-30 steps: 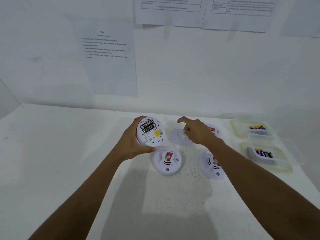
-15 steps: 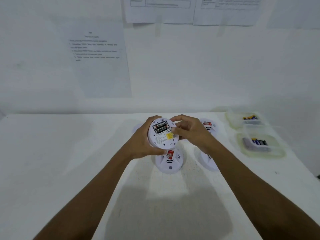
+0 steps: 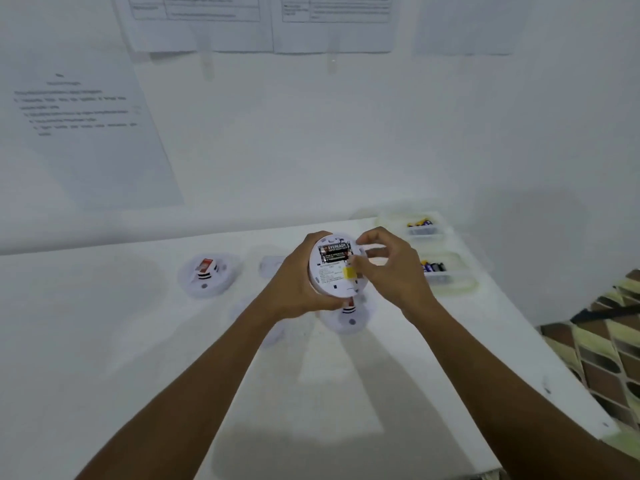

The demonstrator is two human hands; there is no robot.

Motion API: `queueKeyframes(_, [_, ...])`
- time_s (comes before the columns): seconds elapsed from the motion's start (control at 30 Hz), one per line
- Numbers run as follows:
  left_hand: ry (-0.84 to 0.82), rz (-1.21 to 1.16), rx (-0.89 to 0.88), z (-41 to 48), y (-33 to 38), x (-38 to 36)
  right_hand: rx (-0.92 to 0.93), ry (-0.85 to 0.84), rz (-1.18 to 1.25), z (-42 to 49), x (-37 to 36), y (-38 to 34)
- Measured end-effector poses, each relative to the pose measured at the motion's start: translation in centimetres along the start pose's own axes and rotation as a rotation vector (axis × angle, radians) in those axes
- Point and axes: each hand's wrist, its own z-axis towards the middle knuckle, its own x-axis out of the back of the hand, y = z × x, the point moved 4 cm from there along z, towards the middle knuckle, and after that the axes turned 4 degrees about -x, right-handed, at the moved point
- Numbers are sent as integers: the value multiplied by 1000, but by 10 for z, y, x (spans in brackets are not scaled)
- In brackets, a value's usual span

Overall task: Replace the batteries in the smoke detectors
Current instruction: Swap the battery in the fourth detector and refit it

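My left hand (image 3: 294, 285) grips a round white smoke detector (image 3: 334, 271), held above the table with its back towards me. Black batteries (image 3: 335, 252) lie in its open compartment, above a small yellow sticker. My right hand (image 3: 388, 268) is at the detector's right edge, thumb and fingertips curled at the battery's end; whether it pinches the battery is unclear. Another white detector (image 3: 348, 317) lies on the table right under my hands. A third detector (image 3: 207, 275) with a red tag lies to the left.
Two clear plastic trays of batteries stand at the table's right, one near the wall (image 3: 420, 226) and one closer (image 3: 446, 275). A loose white cover (image 3: 272, 266) lies behind my left hand. The table's right edge (image 3: 554, 368) drops to a patterned floor. Papers hang on the wall.
My right hand came from the cover on the table to the detector's battery compartment. My head turned, so the scene shifted right and the left detector came into view.
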Motion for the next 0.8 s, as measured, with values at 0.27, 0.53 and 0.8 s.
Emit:
queueKeyframes(0.27, [-15, 129, -63, 44, 32, -80, 119, 143, -396, 11, 57, 6])
queueKeyframes(0.53, [7, 197, 11, 53, 29, -107, 102, 106, -421, 18, 79, 14])
queueKeyframes(0.8, [-12, 260, 125, 53, 24, -114, 67, 63, -462, 25, 79, 16])
